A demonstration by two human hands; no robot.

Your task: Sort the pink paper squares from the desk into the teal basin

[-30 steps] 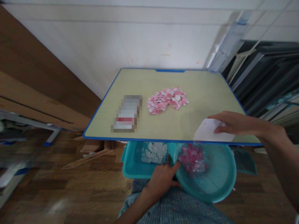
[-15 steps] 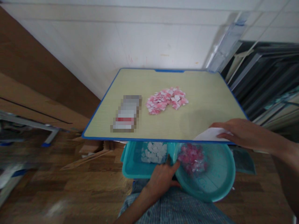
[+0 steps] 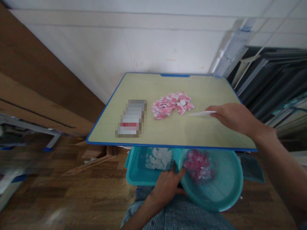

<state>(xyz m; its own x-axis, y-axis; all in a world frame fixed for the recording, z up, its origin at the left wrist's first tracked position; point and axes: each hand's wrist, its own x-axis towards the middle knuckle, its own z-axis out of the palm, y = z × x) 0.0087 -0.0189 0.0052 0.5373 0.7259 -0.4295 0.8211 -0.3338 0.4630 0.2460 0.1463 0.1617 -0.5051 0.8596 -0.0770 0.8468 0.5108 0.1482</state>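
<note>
My right hand [image 3: 231,117] pinches a thin white card [image 3: 202,113], seen nearly edge-on over the folding table [image 3: 144,84]. To the left of the card's tip lies a loose pile of small pink and white paper pieces [image 3: 165,107]. Below the table edge, my left hand [image 3: 169,184] grips the near-left rim of a round teal basket [image 3: 227,204]. Clear plastic packets with pink contents [image 3: 199,164] lie in that basket. Beside it stands a rectangular teal basin [image 3: 139,179] with white paper pieces [image 3: 159,158] in it.
A blurred-out oblong object [image 3: 131,118] lies on the table's left side. Tall cardboard [image 3: 48,76] leans at the left, and dark stacked panels [image 3: 275,76] stand at the right. The table's back edge meets a white wall [image 3: 144,44].
My right hand has moved left and away from me with the white card, from the table's front edge towards the pink pile. My left hand stays at the basket rim.
</note>
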